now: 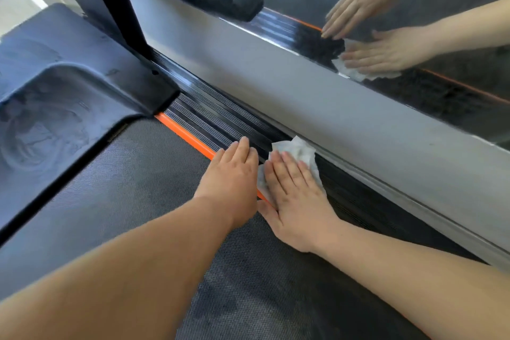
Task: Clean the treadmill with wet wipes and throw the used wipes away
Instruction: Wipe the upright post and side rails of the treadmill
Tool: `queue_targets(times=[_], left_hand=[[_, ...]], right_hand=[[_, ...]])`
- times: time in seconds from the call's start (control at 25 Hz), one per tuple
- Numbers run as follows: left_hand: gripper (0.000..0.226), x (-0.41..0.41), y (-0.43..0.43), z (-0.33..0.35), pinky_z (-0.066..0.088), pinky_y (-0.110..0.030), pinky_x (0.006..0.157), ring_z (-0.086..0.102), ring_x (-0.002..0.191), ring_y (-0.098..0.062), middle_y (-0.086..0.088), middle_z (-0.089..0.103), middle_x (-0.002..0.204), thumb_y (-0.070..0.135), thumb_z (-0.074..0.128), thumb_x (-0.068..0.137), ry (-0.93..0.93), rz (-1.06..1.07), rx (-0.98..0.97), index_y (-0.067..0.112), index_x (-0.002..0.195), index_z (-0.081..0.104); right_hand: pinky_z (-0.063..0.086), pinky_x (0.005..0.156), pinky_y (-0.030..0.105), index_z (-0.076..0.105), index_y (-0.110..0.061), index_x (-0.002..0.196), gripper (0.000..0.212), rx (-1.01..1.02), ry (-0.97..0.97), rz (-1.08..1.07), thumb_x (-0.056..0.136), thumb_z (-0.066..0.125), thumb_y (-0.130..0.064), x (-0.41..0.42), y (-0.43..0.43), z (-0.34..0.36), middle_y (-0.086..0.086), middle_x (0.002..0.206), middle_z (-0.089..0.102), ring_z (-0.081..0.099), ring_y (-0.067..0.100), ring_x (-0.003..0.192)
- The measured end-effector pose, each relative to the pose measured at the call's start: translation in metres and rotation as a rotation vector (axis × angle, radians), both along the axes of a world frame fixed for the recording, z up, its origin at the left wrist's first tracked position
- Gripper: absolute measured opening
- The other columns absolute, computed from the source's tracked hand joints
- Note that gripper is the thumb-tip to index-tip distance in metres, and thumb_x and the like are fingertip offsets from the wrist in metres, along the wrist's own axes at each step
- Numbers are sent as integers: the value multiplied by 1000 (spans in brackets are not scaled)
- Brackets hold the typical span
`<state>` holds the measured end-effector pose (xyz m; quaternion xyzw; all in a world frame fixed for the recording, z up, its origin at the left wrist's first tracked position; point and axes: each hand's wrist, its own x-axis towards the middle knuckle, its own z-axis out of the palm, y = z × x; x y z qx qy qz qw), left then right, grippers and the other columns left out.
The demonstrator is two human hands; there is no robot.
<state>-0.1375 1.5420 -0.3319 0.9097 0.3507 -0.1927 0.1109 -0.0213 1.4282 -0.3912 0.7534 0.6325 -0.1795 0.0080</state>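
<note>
The treadmill fills the view: its grey mesh belt (132,188), an orange strip (185,134) along the belt's right edge and a black ribbed side rail (220,124) beyond it. A white wet wipe (299,150) lies on the ribbed rail. My right hand (295,196) presses flat on the wipe with straight fingers. My left hand (234,174) lies flat beside it, fingers straight, over the orange strip and the rail, touching no wipe.
The dark motor cover (55,85) is at the left, with a black upright post (116,8) rising from it. A grey sill (303,91) and a mirror (414,22) above it run along the right, reflecting both hands and the wipe.
</note>
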Motion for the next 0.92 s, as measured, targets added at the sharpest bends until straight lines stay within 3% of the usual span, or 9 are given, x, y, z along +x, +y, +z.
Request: queue_targets(times=[0.08, 0.24, 0.36, 0.44, 0.56, 0.76, 0.92], left_hand=[[90, 9, -11, -5, 4, -42, 128, -9, 157, -28, -13, -11, 169, 31, 56, 92, -64, 72, -16, 8, 161, 4], [87, 3, -11, -12, 1, -41, 128, -10, 157, -23, -8, -13, 170, 15, 50, 88, -163, -116, -50, 14, 162, 6], [88, -10, -1, -20, -5, -39, 128, -13, 157, -23, -7, -15, 170, 11, 48, 87, -179, -144, -25, 15, 163, 4], [87, -18, 1, -27, -7, -39, 127, -14, 157, -23, -8, -13, 170, 11, 47, 89, -183, -145, -21, 14, 163, 3], [87, -26, 2, -30, -7, -39, 127, -12, 157, -22, -8, -9, 170, 10, 49, 88, -228, -122, -31, 14, 163, 6], [86, -38, 16, -25, -4, -37, 128, -4, 158, -20, -7, 1, 171, 8, 55, 86, -340, -22, -5, 13, 162, 14], [89, -27, 24, -17, -6, -37, 127, -12, 157, -20, -7, -8, 171, 5, 49, 87, -270, 8, 26, 13, 163, 4]], right_hand=[[-17, 123, 42, -18, -19, 159, 78, 8, 26, -48, 102, 8, -65, 7, -18, 2, 0, 163, -34, -38, 15, 147], [-22, 120, 39, -26, -23, 155, 75, -78, 35, -226, 102, 5, -65, 16, -80, 8, -1, 160, -41, -42, 13, 145], [-8, 124, 47, -6, -14, 161, 82, -86, -109, -457, 100, 2, -68, 4, -113, 5, 9, 167, -22, -24, 23, 154], [-9, 125, 49, -11, -9, 160, 92, -149, -88, -559, 94, 0, -73, -6, -96, 9, 14, 166, -25, -27, 30, 152], [-20, 121, 51, -32, -11, 153, 98, -227, -30, -410, 90, 3, -79, -19, -37, 13, 15, 156, -45, -45, 31, 142], [-20, 122, 46, -23, -17, 158, 86, -168, 29, 23, 99, 16, -66, -19, 48, 11, 7, 162, -37, -42, 22, 145], [-13, 125, 45, -20, -20, 159, 80, -92, 15, -32, 100, 8, -67, -4, -3, 12, 2, 163, -35, -38, 17, 147]])
